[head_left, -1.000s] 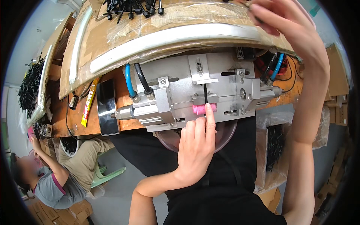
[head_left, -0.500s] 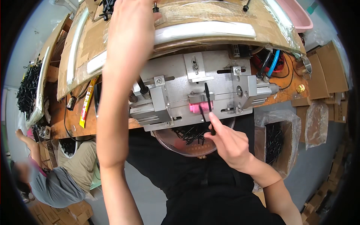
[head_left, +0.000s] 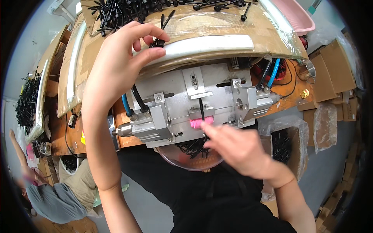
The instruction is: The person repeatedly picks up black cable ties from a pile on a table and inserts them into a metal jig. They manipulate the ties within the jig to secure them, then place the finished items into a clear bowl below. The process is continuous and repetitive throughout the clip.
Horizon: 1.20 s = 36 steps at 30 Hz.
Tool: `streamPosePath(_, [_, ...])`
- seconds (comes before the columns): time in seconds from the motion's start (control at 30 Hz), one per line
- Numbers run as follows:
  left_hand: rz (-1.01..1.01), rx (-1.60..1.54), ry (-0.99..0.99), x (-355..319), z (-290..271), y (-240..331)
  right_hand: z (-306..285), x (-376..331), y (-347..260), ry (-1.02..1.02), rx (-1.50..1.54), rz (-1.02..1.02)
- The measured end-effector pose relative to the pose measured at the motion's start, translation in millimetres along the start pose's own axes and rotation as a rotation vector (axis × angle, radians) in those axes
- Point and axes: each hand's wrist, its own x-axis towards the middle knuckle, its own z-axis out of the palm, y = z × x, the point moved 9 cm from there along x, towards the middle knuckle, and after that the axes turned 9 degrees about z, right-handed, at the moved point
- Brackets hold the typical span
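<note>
My left hand is above the near edge of the cardboard-covered board, pinching a couple of thin black rods with knobbed ends between thumb and fingers. My right hand, slightly blurred, is at the front of the metal fixture. Its thumb and forefinger close around the near end of another black rod. That rod lies across the pink block and the small metal rest behind it, its far end at the upper bracket. The fingertips partly hide its near end.
A heap of black rods lies on the cardboard. Below the fixture, a clear bowl holds more. Boxes stand at right, near a bagged carton of black parts. Another person sits at left.
My left hand has come back from the heap with black rods in its pinch. My right hand has shifted left, and its rod now lies straighter over the pink block.
</note>
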Motion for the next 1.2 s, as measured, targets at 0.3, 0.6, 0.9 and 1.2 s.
streamPosePath(0.3, [-0.056, -0.696, 0.056, 11.2, -11.1, -36.8, -109.5, 171.7, 130.0, -0.016, -0.465, -0.055])
streamPosePath(0.6, [0.092, 0.028, 0.416, -77.8, 8.0, 69.1, -148.0, 127.5, 60.9, 0.318, 0.433, 0.261])
streamPosePath(0.9, [-0.089, 0.334, 0.032, -132.3, 127.0, 116.1, -143.7, 75.1, 91.9, 0.197, 0.767, 0.186])
streamPosePath(1.2, [-0.107, 0.289, -0.081, -133.8, 130.2, 104.7, -70.4, 13.8, 40.1, 0.253, 0.594, 0.066])
